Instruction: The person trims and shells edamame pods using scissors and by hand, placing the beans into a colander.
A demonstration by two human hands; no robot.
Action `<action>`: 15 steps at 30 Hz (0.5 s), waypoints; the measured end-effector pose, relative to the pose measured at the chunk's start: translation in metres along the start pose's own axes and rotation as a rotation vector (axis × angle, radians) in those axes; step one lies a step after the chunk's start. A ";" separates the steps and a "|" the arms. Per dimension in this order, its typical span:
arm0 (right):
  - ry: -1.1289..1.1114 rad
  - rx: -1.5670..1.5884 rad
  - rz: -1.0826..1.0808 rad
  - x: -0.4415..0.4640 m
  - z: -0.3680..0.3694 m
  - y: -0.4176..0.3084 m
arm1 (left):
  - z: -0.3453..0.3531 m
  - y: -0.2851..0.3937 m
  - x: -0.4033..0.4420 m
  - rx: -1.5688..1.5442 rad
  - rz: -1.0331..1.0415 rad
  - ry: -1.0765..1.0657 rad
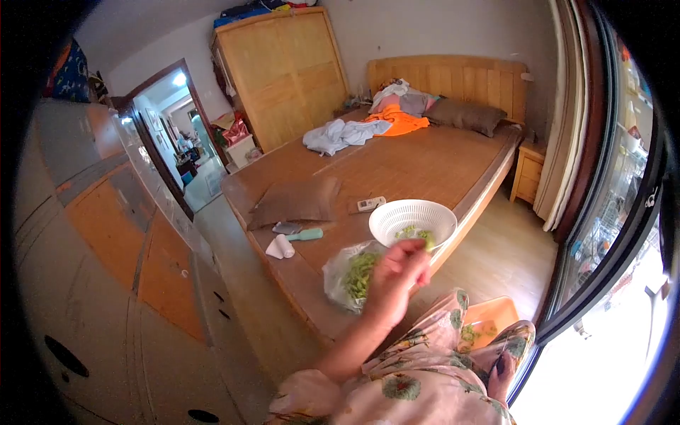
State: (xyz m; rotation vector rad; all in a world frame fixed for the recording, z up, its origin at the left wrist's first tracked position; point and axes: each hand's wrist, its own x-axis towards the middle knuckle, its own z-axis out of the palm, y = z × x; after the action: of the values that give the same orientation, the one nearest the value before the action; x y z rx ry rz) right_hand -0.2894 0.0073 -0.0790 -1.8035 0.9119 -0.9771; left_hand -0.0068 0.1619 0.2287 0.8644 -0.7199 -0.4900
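Observation:
My left hand (402, 273) is raised at the near rim of a white colander (397, 216), its fingers pinched on a small green vegetable piece (429, 242). Several green pieces (409, 231) lie inside the colander. Beside my left wrist, a clear plastic bag (336, 278) full of green vegetable pieces (360, 275) sits on the bed's corner. My right hand (500, 379) seems to rest low in my lap, shadowed and partly covered by floral fabric; its fingers do not show clearly. An orange basin (498, 312) with green bits stands beyond my knees.
On the bed (425, 166) lie a brown pillow (297, 202), a white remote (371, 204), a green-handled brush (306, 234), a white roll (285, 246) and crumpled clothes (343, 134). A glass sliding door (602, 234) is close on my right, a wardrobe (283, 67) at the back.

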 end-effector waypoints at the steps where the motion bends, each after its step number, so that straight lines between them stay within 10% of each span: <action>1: -0.001 -0.005 0.019 0.000 0.000 -0.003 | -0.005 0.014 0.001 0.038 0.122 0.033; 8: -0.003 -0.139 -0.022 0.002 -0.002 0.006 | -0.004 0.097 -0.022 0.184 1.015 0.166; 15: -0.002 -0.151 -0.041 0.000 -0.004 -0.002 | -0.010 0.120 -0.033 0.178 1.371 0.207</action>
State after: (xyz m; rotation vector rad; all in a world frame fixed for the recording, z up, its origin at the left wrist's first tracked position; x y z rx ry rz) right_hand -0.2924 0.0062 -0.0762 -1.9556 0.9732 -0.9538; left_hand -0.0094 0.2563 0.3101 0.4042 -0.9878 0.8814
